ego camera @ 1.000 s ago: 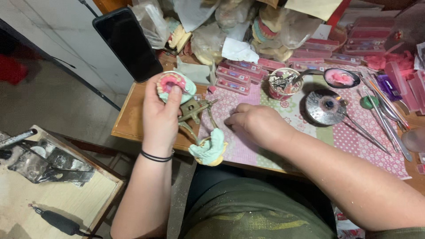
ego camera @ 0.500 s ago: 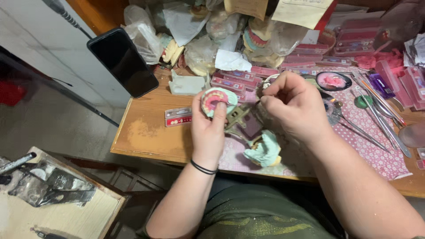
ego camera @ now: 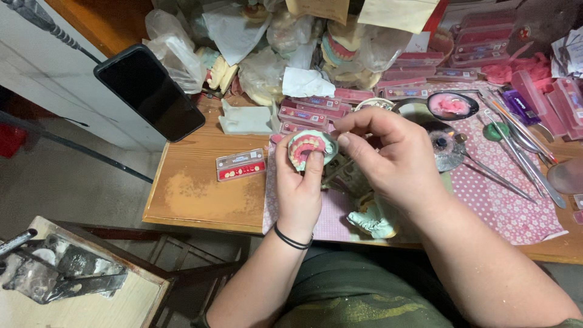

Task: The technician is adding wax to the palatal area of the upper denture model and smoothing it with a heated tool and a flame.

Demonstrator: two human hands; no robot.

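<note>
The one camera sits on my head and looks down at my lap and the wooden table (ego camera: 200,200) in front of me. It is close, so my left hand (ego camera: 299,193) and right hand (ego camera: 395,161) fill the middle. The far edge of the view shows the pile of bags and boxes at the back of the table. On the near left I see the floor and a small side stand (ego camera: 73,285). There is only this one view.

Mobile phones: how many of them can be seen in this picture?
1. The black phone leans at the left end of the wooden table, screen dark, left of the left hand holding a dental model. The clutter behind could hide others.
</note>
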